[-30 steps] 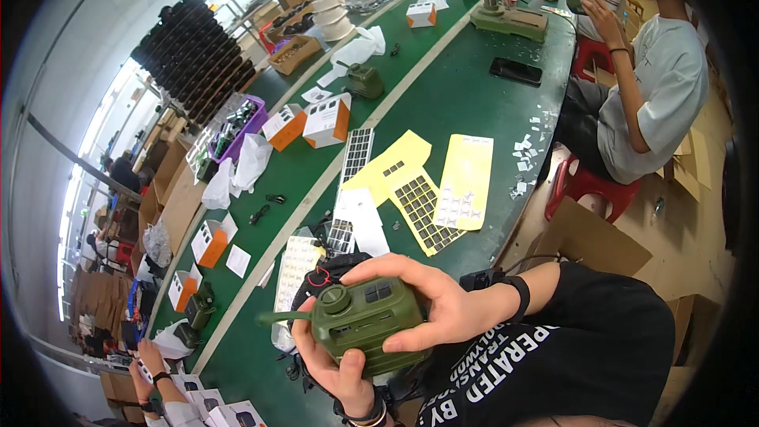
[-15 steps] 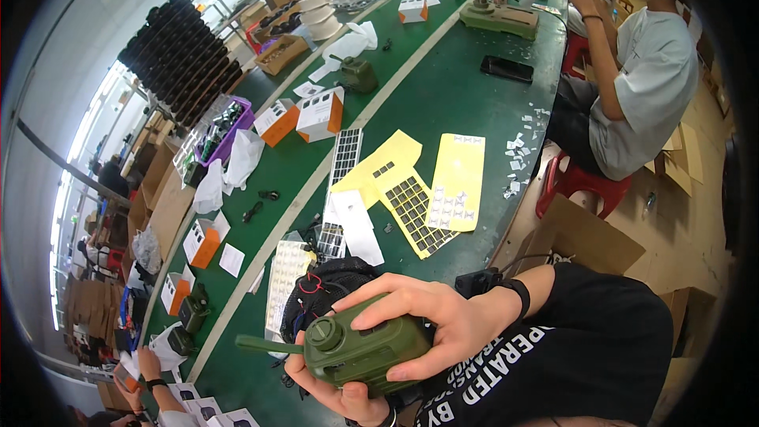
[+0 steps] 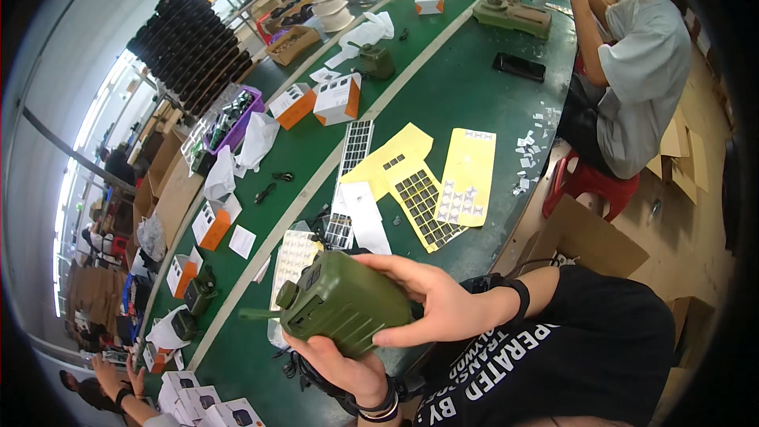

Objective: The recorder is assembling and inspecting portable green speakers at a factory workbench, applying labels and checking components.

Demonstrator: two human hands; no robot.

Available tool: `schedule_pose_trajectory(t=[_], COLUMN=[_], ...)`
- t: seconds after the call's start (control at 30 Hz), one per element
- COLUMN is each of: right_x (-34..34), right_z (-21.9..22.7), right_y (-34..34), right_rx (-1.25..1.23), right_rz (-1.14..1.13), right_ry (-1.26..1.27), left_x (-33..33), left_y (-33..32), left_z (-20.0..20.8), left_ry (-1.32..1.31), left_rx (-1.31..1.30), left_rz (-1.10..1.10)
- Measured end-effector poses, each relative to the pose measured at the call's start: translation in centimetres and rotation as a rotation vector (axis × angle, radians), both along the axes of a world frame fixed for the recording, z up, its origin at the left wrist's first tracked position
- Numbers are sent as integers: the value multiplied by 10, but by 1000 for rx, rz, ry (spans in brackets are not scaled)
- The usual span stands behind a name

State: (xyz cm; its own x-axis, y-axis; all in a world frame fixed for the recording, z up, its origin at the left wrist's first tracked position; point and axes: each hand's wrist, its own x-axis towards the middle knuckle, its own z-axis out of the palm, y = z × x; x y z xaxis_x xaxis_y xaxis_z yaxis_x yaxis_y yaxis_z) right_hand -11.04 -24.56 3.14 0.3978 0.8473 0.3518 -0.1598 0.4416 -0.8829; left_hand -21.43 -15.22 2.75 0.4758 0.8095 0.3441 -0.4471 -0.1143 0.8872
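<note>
In front of me I hold a dark green jerrycan-shaped device (image 3: 356,300) tilted, its ribbed face and a side panel with small openings showing. A round cap sits at its left end, and a green strap sticks out leftward from there. My right hand (image 3: 435,296) is closed on its right end, thumb along the near face and fingers over the far edge. From below, my left hand (image 3: 340,368) grips the lower left part; some of its fingers are hidden beneath the device. Just beyond lies a sheet of pale stickers (image 3: 296,257), partly covered by the device.
Yellow sticker sheets (image 3: 466,178) and a white paper (image 3: 366,217) lie on the green table (image 3: 411,103). White-and-orange boxes (image 3: 337,100), similar green devices (image 3: 375,62) and a purple basket (image 3: 251,103) stand farther off. A seated person (image 3: 644,79) works at right. White boxes (image 3: 194,399) are stacked lower left.
The device has been turned in my hands, so the side panel and ribbed face show more. My right hand has slid from over its top to its right end. A co-worker's hands at lower left moved.
</note>
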Motion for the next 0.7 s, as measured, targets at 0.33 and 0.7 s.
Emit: schedule_pose_trajectory(t=[0.33,0.7], right_x=[-12,9], right_z=[-1,5], right_y=[10,8], right_rx=[165,346], right_rz=[-731,-362], right_ry=[-1066,-660], left_x=[-9,-18], left_y=[-5,5], left_z=[3,20], left_ry=[-3,-123], left_rx=[-26,-531], left_rz=[-219,-198])
